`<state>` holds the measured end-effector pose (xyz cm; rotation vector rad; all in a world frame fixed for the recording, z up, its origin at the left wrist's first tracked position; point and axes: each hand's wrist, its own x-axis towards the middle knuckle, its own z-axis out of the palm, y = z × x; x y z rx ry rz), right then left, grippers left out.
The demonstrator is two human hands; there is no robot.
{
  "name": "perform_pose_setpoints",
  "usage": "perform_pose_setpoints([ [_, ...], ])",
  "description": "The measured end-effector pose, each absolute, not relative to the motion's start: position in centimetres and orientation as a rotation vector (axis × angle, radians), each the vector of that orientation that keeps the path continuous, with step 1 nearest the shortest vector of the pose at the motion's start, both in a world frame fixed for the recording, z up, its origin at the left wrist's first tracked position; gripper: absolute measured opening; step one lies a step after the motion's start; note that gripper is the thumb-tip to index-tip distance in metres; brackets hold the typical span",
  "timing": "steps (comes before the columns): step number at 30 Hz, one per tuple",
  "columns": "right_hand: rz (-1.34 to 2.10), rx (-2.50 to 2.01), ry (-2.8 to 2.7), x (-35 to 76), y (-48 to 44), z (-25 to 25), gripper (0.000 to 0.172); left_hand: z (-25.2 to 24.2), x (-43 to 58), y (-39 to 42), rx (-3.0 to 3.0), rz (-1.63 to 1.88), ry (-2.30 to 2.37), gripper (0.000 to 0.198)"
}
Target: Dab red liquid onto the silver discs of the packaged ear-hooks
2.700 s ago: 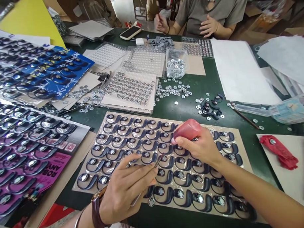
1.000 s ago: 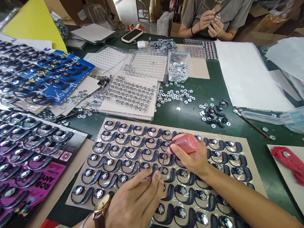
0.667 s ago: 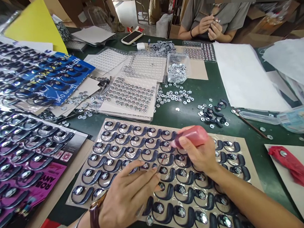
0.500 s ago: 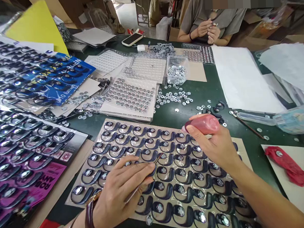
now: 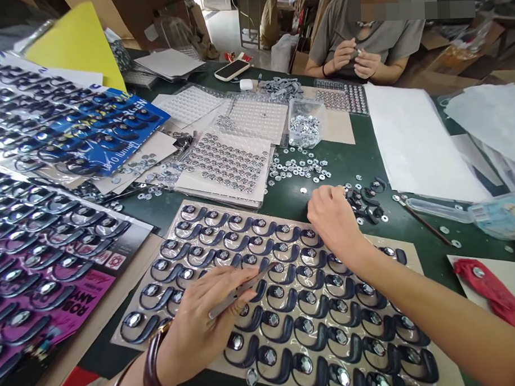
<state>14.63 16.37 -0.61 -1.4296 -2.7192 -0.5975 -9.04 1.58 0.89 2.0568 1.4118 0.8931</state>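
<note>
My left hand grips a pair of metal tweezers, their tips pointing right over a sheet of cardboard. Rows of dark hook-shaped pieces with shiny round faceted tops lie on this sheet under clear film. My right hand is closed above the far edge of the sheet, back of the hand towards me. Its fingertips are hidden, so what it holds, if anything, does not show. Just right of it, a small pile of loose black pieces rests on the green table.
Filled sheets cover the left side. Ahead lie a card of metal studs, loose silvery washers and a clear tub. To the right are white paper, a thin brown stick and red cloth. Opposite sits another person.
My right hand has turned over and moved slightly left; the pink-red bottle it held is out of sight. My left hand stays over the sheet, with the tweezers now showing more.
</note>
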Motion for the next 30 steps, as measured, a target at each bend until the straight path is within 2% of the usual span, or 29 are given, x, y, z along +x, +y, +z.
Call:
perform_pose_setpoints([
  [5,-0.226,-1.105,-2.787,14.0,14.8,1.1,0.034,1.0,-9.2,1.4,1.953,0.961,1.477,0.029],
  [10,0.492,-0.815,-2.825,13.7,10.5,2.9,0.023,1.7,-9.1,0.8,1.675,0.994,1.493,0.032],
  [13,0.692,-0.739,-2.785,13.7,9.0,2.4,0.024,2.1,-9.1,0.4,1.629,1.004,1.483,0.034],
  [18,0.631,-0.750,-2.826,13.9,7.8,1.4,0.020,2.3,-9.0,0.3,1.676,0.918,1.436,0.037],
  [21,0.300,-0.691,-2.934,13.8,6.6,0.9,0.013,2.4,-8.8,0.2,1.723,0.854,1.445,0.036],
  [24,-0.039,-0.718,-2.949,13.8,5.8,1.2,0.014,2.3,-8.6,-0.1,1.812,0.805,1.514,0.032],
  [26,0.000,-0.824,-2.922,13.8,5.7,2.0,0.022,2.3,-8.2,-0.1,1.858,0.811,1.540,0.030],
  [28,0.215,-0.907,-2.871,13.7,6.0,3.0,0.038,2.5,-7.7,0.1,1.865,0.853,1.509,0.029],
  [30,0.341,-0.859,-2.794,13.6,6.6,3.7,0.039,3.0,-7.0,0.6,1.887,0.886,1.432,0.031],
])
